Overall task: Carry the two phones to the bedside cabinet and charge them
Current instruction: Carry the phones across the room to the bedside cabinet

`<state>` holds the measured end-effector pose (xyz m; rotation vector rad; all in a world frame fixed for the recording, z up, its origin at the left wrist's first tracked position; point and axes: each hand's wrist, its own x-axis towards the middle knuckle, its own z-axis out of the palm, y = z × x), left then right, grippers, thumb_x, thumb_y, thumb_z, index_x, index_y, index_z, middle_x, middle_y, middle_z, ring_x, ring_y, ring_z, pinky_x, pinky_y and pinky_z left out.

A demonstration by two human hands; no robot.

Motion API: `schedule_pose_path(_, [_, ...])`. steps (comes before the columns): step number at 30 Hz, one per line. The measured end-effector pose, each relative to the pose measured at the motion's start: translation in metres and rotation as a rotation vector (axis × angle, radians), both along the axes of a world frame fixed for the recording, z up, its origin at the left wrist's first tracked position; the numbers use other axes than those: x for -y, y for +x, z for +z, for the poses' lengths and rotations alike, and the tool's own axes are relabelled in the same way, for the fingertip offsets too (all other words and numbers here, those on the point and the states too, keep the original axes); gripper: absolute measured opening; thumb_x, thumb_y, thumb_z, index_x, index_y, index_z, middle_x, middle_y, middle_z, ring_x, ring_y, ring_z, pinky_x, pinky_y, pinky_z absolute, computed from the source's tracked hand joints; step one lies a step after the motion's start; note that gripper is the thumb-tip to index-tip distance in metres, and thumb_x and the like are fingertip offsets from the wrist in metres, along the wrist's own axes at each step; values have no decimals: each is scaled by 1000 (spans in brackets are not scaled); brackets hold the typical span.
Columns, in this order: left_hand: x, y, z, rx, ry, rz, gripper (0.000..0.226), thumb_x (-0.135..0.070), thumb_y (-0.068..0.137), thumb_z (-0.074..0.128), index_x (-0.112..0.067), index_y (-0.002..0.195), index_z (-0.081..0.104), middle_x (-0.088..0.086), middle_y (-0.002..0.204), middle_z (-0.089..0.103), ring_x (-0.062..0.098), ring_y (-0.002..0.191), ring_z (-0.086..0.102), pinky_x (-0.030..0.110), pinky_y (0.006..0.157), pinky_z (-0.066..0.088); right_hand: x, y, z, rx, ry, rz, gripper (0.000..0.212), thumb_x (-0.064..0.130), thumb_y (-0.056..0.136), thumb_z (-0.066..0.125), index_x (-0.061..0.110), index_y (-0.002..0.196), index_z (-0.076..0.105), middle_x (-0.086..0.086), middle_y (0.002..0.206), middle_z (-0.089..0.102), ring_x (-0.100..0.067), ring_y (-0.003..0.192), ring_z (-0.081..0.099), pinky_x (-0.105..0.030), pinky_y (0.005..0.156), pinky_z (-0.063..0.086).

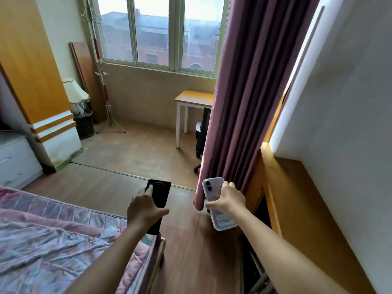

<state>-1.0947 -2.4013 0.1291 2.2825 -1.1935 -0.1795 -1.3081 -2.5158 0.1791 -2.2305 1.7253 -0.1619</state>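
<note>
My left hand (142,209) grips a black phone (160,193), back side up, with a round camera ring at its far end. In my right hand (227,198) is a pale lilac phone (211,188) in a clear case, its two lenses facing me. Both phones are held out in front of me over the wooden floor, beside the corner of the bed. A white bedside cabinet (14,160) with drawers stands at the far left, beyond the bed. No charger or cable can be made out.
A bed with a pink and lilac quilt (48,240) fills the lower left. A mauve curtain (250,92) hangs right of centre. Beyond are a small desk (194,98), a black chair (202,132), a lamp (75,90), a coat stand (106,98) and a wardrobe (31,71).
</note>
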Motion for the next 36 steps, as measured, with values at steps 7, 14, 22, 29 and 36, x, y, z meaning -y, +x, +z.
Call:
schedule_pose_path(7, [103, 49, -12, -5, 8, 30, 72, -47, 45, 72, -18, 109, 56, 8, 98, 65, 34, 88, 62, 32, 66, 44, 102, 51, -8, -19, 12, 41, 87, 57, 60, 76, 10, 125, 44, -4, 121, 50, -23, 104, 60, -30, 71, 47])
schedule_pose_path(14, [204, 111, 5, -34, 8, 43, 62, -43, 47, 76, -17, 99, 55, 7, 92, 63, 31, 82, 61, 29, 59, 39, 202, 110, 3, -47, -12, 128, 88, 56, 59, 78, 9, 126, 45, -4, 121, 51, -22, 105, 60, -33, 78, 50])
schedule_pose_path(22, [281, 177, 31, -38, -64, 141, 82, -34, 52, 81, -12, 126, 52, 13, 112, 63, 36, 102, 59, 36, 77, 47, 306, 180, 16, -65, -93, 222, 86, 55, 60, 78, 8, 124, 45, -5, 119, 51, -20, 101, 60, -29, 70, 46])
schedule_pose_path(29, [331, 242, 32, -24, -81, 320, 100, -38, 53, 79, -16, 142, 39, 12, 127, 58, 36, 109, 57, 39, 83, 50, 397, 269, 10, -19, -69, 316, 87, 58, 55, 79, 11, 121, 48, -2, 105, 48, -17, 85, 55, -29, 65, 47])
schedule_pose_path(36, [370, 308, 37, -23, -56, 553, 101, -45, 58, 78, -17, 145, 35, 12, 134, 56, 34, 115, 55, 39, 87, 51, 477, 376, 11, -14, -70, 554, 79, 54, 55, 78, 11, 115, 50, -3, 107, 51, -17, 82, 52, -27, 66, 43])
